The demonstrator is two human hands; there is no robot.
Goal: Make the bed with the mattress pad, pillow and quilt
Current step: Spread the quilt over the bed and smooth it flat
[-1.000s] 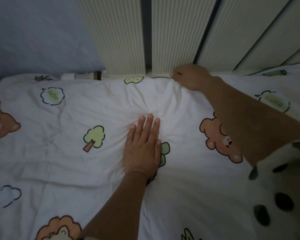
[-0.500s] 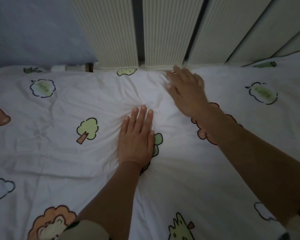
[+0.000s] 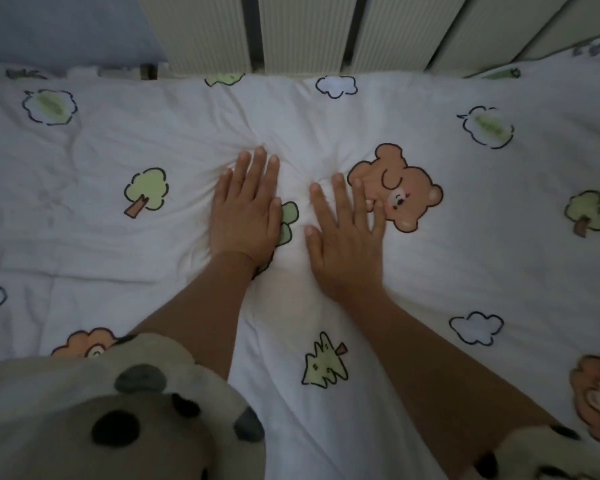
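Note:
A white quilt (image 3: 430, 271) printed with bears, trees and clouds covers the whole bed in front of me. My left hand (image 3: 245, 211) lies flat on it near the middle, fingers together, with creases fanning out from the fingertips. My right hand (image 3: 347, 233) rests flat just to its right, fingers spread, partly over a brown bear print (image 3: 400, 188). Neither hand holds any fabric. No pillow or mattress pad is visible.
A ribbed cream headboard (image 3: 302, 29) stands along the quilt's far edge. A grey-blue wall (image 3: 56, 26) is at the upper left. My spotted sleeves (image 3: 118, 410) fill the lower left and lower right corners.
My right hand let go of the quilt's far edge by the headboard and came back toward me, landing flat beside my left hand. The left hand stayed pressed in place.

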